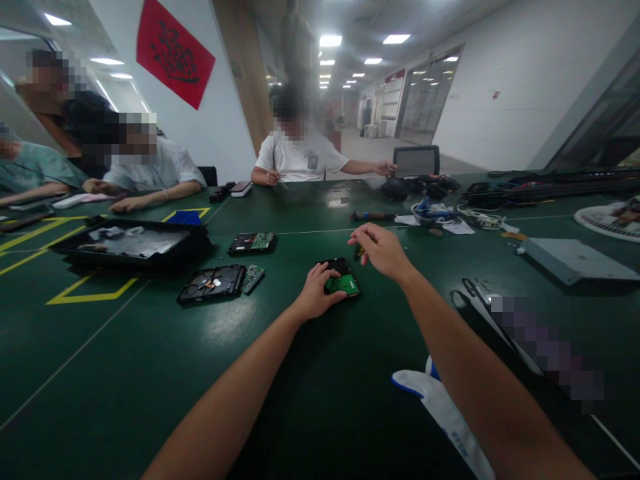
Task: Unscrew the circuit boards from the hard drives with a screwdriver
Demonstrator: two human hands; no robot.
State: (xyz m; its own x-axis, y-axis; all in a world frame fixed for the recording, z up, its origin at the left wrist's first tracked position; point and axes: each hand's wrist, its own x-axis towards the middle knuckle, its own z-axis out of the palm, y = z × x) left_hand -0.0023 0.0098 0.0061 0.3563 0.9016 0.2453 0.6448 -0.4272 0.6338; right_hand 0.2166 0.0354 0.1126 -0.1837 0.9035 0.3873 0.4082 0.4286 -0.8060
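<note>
A hard drive with a green circuit board lies flat on the green table in front of me. My left hand rests over its left side, thumb and fingers gripping its edges. Just above the drive's right far corner, my right hand is closed round a small screwdriver. Only a bit of its dark and yellow handle shows; its tip is hidden. To the left are another hard drive, an opened black drive casing and a loose circuit board.
A black tray stands at left. Behind the drive lies a pen-shaped tool. On the right are a grey metal box, cables and a white glove by my forearm. A person sits opposite; others sit at left.
</note>
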